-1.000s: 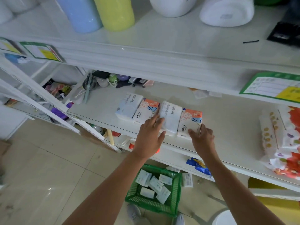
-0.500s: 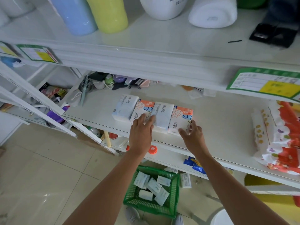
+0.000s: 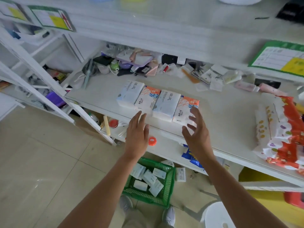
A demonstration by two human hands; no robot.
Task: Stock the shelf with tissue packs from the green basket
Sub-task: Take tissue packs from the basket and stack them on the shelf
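Several tissue packs stand side by side on the white shelf (image 3: 222, 129): a pale blue pack (image 3: 130, 94) at the left, an orange-patterned pack (image 3: 147, 99), another pale blue pack (image 3: 166, 104) and an orange-patterned pack (image 3: 184, 111) at the right. My left hand (image 3: 137, 137) hovers flat just in front of the row, holding nothing. My right hand (image 3: 195, 132) is open with fingers spread, just off the rightmost pack. On the floor below stands the green basket (image 3: 169, 183) with several small white tissue packs (image 3: 149, 178) inside.
Small cluttered items lie along the back of the shelf (image 3: 148, 63). A large red-and-white wrapped bundle (image 3: 279, 130) sits at the shelf's right. An orange cap (image 3: 152, 141) lies on the lower shelf. A white stool (image 3: 218, 216) stands at bottom right, with loose packs beside the basket (image 3: 180, 174).
Both hands have let go of the packs and pulled back toward the shelf edge with fingers open. The view has tilted downward.
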